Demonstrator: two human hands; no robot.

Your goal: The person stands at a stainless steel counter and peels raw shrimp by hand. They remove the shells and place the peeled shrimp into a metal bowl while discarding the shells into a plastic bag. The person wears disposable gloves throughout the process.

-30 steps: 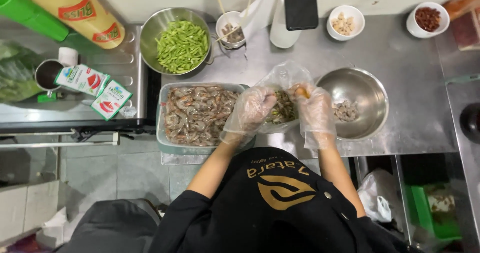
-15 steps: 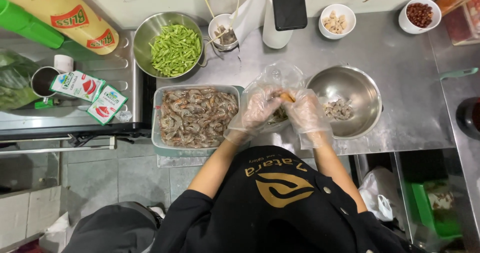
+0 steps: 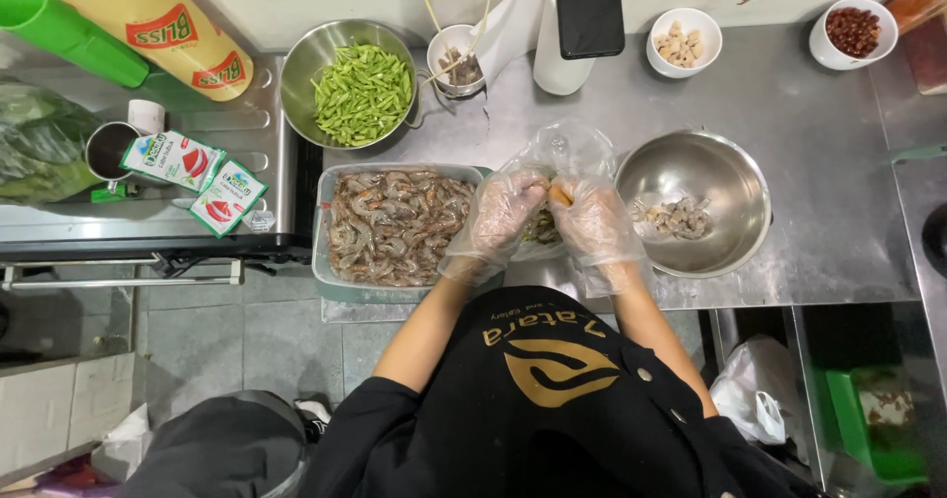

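Mostly veiled by clear gloves, left hand [image 3: 498,217] and right hand [image 3: 592,222] pinch a half-hidden shrimp [image 3: 560,194].

Taking my steel bowl of cut green beans [image 3: 357,84] as the landmark: two small sachets [image 3: 197,171] lie to its left and a little nearer me, flat, white and green with red patches, the second one [image 3: 228,196] overlapping the first's lower edge. Farther left and up, a long roll [image 3: 148,15] in a yellow wrapper with red oval labels lies slanted, beside a green tube [image 3: 61,31]. To the bowl's right, a dark phone [image 3: 589,8] leans upright against a white roll, its screen black. A clear plastic bag [image 3: 564,158] sits lower right of the bowl, crumpled.
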